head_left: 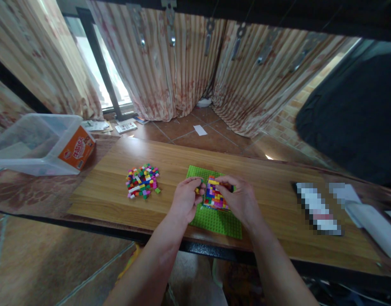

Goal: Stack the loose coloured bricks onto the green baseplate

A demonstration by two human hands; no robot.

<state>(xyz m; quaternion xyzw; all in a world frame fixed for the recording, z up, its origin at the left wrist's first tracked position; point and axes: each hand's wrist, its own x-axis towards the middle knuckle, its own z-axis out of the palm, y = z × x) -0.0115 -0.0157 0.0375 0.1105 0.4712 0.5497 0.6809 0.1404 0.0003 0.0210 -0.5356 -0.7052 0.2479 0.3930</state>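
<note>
A block of multicoloured toy bricks [216, 198] stands on a green studded baseplate [222, 224]. At the left side of this block, my left hand [188, 196] is closed, with small yellow and green toy bricks showing between its fingertips. My right hand [241, 197] reaches over the block from the right. Its thumb and finger pinch at a yellow toy brick [213, 182] on the block's top far edge. The right palm and fingers hide the block's right side.
Loose toy bricks [143, 182] lie in a pile on the wooden board [109, 191] to the left. Beyond them is a clear plastic bin [39, 165] with an orange label. A blurred-out dark-edged object [319, 210] and a white case [376, 229] lie to the right.
</note>
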